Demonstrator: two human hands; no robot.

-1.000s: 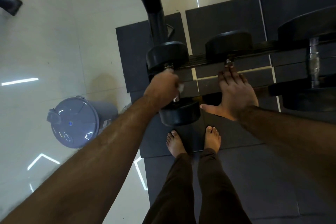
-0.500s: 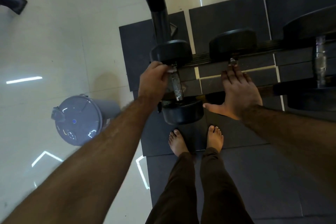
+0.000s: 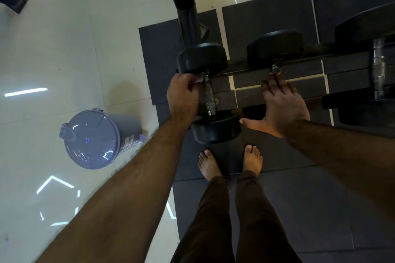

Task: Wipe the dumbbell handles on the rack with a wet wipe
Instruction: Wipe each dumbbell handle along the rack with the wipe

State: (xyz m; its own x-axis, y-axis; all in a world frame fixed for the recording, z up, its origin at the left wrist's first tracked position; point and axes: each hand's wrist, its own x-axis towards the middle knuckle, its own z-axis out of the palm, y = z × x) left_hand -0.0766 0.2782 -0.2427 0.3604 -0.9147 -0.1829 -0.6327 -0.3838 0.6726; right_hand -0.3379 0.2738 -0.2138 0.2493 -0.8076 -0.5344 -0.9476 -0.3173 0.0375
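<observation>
Black dumbbells lie on the dark rack rail point(image 3: 239, 66). On the leftmost dumbbell, the chrome handle point(image 3: 208, 98) runs between a far head point(image 3: 202, 57) and a near head point(image 3: 215, 128). My left hand point(image 3: 182, 98) pinches a pale wet wipe point(image 3: 197, 80) against the far end of this handle, just below the far head. My right hand point(image 3: 282, 104) lies flat with straight fingers over the second dumbbell point(image 3: 275, 46) and hides most of its handle. A third dumbbell's chrome handle point(image 3: 379, 74) shows at the right.
A grey lidded bin point(image 3: 94, 139) stands on the pale tile floor to the left. The rack's black post point(image 3: 186, 6) rises behind the leftmost dumbbell. My bare feet point(image 3: 230, 160) stand on dark rubber mats below the rack.
My left hand slid with the wipe from the handle's middle to its far end, uncovering the chrome. My right hand stayed in place.
</observation>
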